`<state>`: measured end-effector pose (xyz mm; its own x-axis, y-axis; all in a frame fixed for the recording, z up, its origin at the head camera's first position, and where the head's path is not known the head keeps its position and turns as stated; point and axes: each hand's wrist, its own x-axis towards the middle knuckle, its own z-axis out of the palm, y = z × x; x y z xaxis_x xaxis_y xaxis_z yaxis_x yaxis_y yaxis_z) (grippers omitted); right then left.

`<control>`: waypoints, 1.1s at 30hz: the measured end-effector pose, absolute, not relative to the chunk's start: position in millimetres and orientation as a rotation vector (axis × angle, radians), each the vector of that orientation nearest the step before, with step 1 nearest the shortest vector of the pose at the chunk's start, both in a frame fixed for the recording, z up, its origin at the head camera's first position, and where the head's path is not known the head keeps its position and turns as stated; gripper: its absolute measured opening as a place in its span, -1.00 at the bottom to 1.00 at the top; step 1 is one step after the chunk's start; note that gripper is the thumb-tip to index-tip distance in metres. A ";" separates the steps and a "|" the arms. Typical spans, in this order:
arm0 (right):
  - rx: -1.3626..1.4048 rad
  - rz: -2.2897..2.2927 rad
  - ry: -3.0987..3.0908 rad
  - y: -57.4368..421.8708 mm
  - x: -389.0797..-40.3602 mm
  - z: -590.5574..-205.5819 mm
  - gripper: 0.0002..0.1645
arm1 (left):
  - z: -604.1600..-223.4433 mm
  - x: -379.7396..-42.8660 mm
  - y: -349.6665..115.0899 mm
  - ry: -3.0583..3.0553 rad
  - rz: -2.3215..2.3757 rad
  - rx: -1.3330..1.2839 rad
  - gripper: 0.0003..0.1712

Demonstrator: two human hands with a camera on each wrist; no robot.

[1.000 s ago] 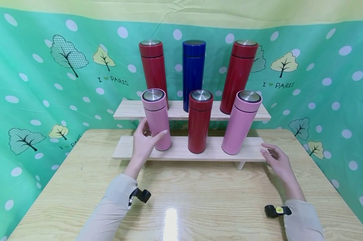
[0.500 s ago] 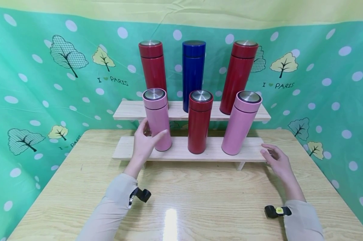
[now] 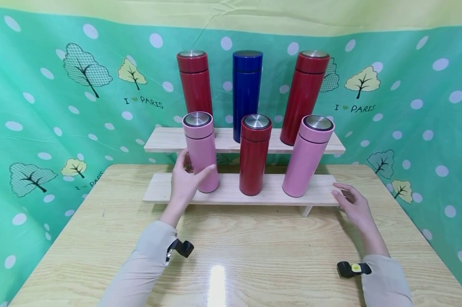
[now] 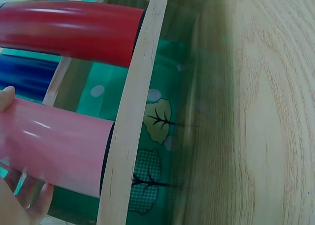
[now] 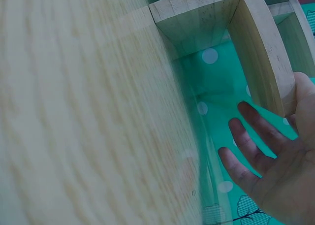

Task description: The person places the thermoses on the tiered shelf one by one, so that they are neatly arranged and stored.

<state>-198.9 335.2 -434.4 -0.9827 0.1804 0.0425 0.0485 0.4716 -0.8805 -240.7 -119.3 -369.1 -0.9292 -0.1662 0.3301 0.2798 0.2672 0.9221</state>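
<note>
My left hand [image 3: 184, 183] grips the left pink thermos bottle [image 3: 201, 149] on the lower wooden shelf [image 3: 273, 187], thumb across its front and fingers round its left side. In the left wrist view, that pink bottle [image 4: 59, 146] stands with its dark base at the board. A red bottle [image 3: 255, 160] is in the middle of this shelf and another pink bottle [image 3: 307, 157] at the right. At the board's right end rests my right hand [image 3: 353, 207], thumb and index finger touching the end. In the right wrist view, its other fingers [image 5: 251, 146] spread loosely below the board.
On the upper shelf [image 3: 225, 147] behind stand a red bottle [image 3: 195, 91], a blue bottle [image 3: 246, 94] and another red bottle [image 3: 305, 94]. Both shelves stand near the back of the wood-grain table [image 3: 261, 251]. A green patterned cloth [image 3: 112, 123] hangs behind.
The left pink bottle has shifted slightly right along the lower shelf, with my left hand round it. My right hand stays where it was at the shelf's end.
</note>
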 end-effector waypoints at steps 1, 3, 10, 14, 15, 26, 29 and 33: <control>-0.201 1.538 -2.582 335.2 -199.3 -434.4 -0.23 | -368.8 -240.5 -119.5 -2.190 -1.701 -0.104 0.03; -0.200 1.538 -2.582 335.1 -200.0 -434.5 -0.23 | -368.2 -239.9 -120.1 -2.211 -1.699 -0.104 0.05; -0.201 1.523 -2.587 333.7 -202.5 -434.2 -0.23 | -368.4 -237.6 -123.0 -2.287 -1.663 -0.115 0.09; -0.193 1.498 -2.583 332.3 -203.5 -434.1 -0.25 | -372.3 -234.2 -125.3 -2.306 -1.640 -0.114 0.06; -0.188 1.488 -2.582 331.7 -203.5 -433.9 -0.26 | -373.7 -233.1 -126.2 -2.308 -1.627 -0.113 0.05; -0.083 1.312 -2.587 336.6 -199.5 -429.8 -0.37 | -383.0 -213.0 -133.4 -2.290 -1.440 -0.145 -0.07; -0.077 1.299 -2.582 339.7 -196.4 -425.8 -0.35 | -384.6 -204.8 -137.9 -2.290 -1.391 -0.137 -0.11; -0.078 1.279 -2.591 343.7 -189.7 -417.8 -0.33 | -388.3 -193.7 -146.2 -2.296 -1.299 -0.142 -0.18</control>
